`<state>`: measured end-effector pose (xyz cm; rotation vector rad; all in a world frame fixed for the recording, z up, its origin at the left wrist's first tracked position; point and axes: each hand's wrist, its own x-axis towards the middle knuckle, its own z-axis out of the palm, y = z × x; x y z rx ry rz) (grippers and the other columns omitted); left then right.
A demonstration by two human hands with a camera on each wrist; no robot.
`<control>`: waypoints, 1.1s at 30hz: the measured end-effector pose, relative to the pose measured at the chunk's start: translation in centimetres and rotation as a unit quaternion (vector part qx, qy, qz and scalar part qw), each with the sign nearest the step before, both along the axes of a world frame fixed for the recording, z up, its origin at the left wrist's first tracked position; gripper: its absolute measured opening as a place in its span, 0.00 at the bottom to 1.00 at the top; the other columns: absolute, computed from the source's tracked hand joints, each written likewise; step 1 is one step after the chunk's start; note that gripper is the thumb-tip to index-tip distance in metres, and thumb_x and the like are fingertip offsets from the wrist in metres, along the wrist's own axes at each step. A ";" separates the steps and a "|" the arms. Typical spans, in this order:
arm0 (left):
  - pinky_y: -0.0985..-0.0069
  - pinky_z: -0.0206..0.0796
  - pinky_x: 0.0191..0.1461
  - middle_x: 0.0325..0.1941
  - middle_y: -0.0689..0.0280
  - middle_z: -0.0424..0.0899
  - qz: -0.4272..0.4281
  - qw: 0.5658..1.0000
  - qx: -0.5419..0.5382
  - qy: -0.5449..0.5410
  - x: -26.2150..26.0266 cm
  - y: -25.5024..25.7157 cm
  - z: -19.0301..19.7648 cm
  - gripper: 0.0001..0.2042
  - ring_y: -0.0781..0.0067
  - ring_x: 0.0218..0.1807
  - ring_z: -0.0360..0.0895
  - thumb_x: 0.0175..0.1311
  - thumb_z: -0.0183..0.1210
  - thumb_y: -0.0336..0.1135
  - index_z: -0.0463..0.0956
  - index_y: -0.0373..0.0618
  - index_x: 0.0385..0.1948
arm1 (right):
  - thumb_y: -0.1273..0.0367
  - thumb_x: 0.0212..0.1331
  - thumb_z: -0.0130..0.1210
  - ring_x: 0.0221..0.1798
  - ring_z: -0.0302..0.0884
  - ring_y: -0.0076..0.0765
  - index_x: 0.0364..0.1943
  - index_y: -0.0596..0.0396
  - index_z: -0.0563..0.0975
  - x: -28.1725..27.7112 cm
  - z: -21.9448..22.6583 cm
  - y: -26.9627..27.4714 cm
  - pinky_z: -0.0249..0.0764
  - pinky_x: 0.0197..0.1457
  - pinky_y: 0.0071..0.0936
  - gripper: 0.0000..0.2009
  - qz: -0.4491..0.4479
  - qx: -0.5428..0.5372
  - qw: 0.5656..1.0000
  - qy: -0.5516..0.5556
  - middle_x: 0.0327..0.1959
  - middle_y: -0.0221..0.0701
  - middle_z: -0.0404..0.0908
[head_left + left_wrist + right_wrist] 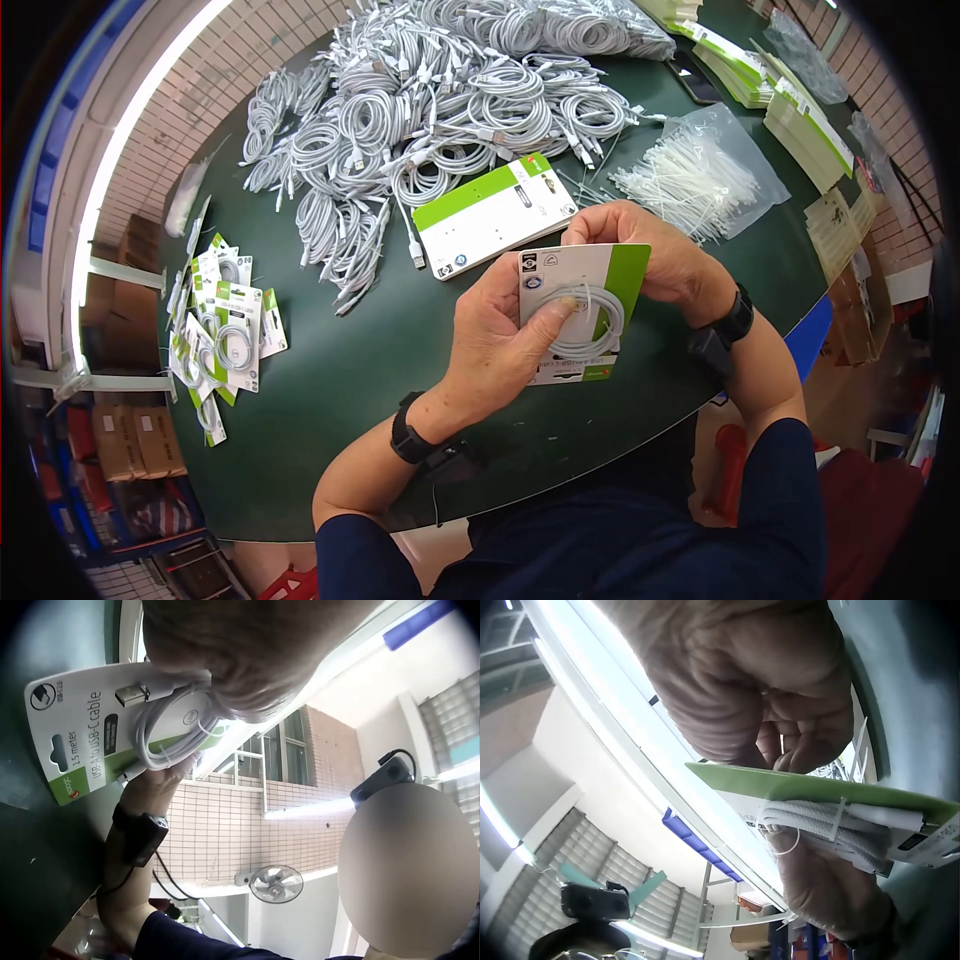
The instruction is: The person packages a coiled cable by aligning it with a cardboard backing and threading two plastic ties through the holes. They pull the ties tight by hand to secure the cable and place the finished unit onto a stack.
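A white and green retail card point(625, 270) with a coiled white USB-A to USB-C cable point(610, 330) on its front is up in front of the body. My left hand point(490, 345) grips the card by its edge, thumb pressed over the coil. A thin white cable tie point(174, 759) loops around the coil. Behind the card's far edge, my right hand point(650, 250) curls its fingers together; in the right wrist view point(780, 697) they seem to pinch a thin pale strip like the tie's end, partly hidden.
Many coiled grey-white cables point(400, 110) are heaped at the back. A stack of flat cards point(490, 220) lies before them. White cable ties point(690, 180) spill from a clear bag. Cards with cables point(235, 330) are piled left; more card stacks point(800, 120) and a phone point(692, 78) are right.
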<state>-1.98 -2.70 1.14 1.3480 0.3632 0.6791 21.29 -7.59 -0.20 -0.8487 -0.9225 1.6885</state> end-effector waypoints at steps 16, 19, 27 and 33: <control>0.73 0.80 0.58 0.53 0.56 0.88 0.008 1.000 0.002 0.024 -0.5 -0.2 0.6 0.17 0.73 0.52 0.87 0.71 0.65 0.25 0.73 0.32 0.57 | 0.70 0.66 0.66 0.30 0.72 0.26 0.34 0.58 0.74 -1.8 0.5 0.3 0.69 0.32 0.28 0.10 -0.229 0.295 0.808 -0.455 0.30 0.28 0.76; 0.75 0.81 0.52 0.48 0.58 0.89 0.029 0.999 0.020 0.022 -0.2 -0.5 0.5 0.16 0.75 0.48 0.87 0.69 0.69 0.27 0.75 0.34 0.53 | 0.69 0.65 0.67 0.26 0.74 0.37 0.32 0.58 0.74 -2.3 0.0 0.4 0.70 0.31 0.34 0.12 -0.255 0.340 0.765 -0.484 0.27 0.35 0.76; 0.77 0.80 0.46 0.42 0.61 0.90 0.051 0.998 -0.013 0.024 0.0 0.7 -0.6 0.13 0.78 0.42 0.86 0.68 0.71 0.28 0.76 0.37 0.47 | 0.70 0.69 0.67 0.28 0.72 0.22 0.36 0.58 0.76 -2.0 0.2 0.0 0.69 0.32 0.25 0.10 -0.326 0.265 0.836 -0.354 0.29 0.25 0.77; 0.77 0.80 0.50 0.47 0.63 0.89 0.061 0.995 -0.078 -0.009 0.0 1.1 -0.5 0.12 0.78 0.45 0.86 0.68 0.67 0.24 0.77 0.38 0.50 | 0.67 0.78 0.58 0.32 0.75 0.16 0.41 0.55 0.77 0.6 1.1 0.1 0.72 0.36 0.17 0.07 -0.409 0.186 0.870 -0.204 0.33 0.24 0.79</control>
